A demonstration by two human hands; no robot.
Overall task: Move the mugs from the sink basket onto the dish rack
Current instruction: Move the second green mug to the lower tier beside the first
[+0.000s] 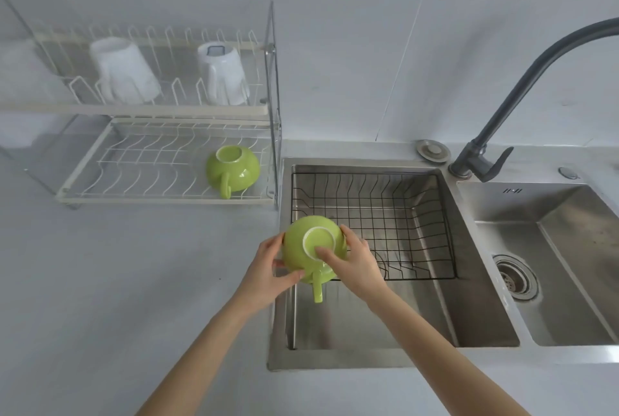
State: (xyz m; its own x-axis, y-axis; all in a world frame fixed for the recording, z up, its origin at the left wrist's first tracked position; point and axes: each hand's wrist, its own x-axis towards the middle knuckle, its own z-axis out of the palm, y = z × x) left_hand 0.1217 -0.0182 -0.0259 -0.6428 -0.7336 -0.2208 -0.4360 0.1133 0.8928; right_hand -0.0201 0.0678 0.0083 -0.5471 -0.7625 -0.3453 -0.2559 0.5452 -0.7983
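Your left hand (272, 263) is partly curled round the left flank of a green mug (313, 248), thumb low near the handle root, fingers up on the far side. Your right hand (351, 260) cups the opposite flank, one fingertip pressed on the pale base ring. Both hands closed on the mug; it hangs upside down, base toward you, handle pointing down, over the front-left corner of the sink basket (402, 214), above the left sink (482, 298) rim.

Mug: glossy glazed ceramic, squat rounded body, cream unglazed-looking foot. Basket: thin black wire grid, rectangular, seated in the brushed steel basin; no other mugs seen in it.

Dish rack (167, 107): two tiers, white-coated wire w/ chrome uprights, on the pale grey surface (117, 281) left of the sink. Lower tier carries a second green mug (233, 168), inverted, handle toward you. Upper tier carries two white mugs (124, 72), inverted, approx. tapered shape.

Dark matte faucet (522, 87) arcs from behind the basins.
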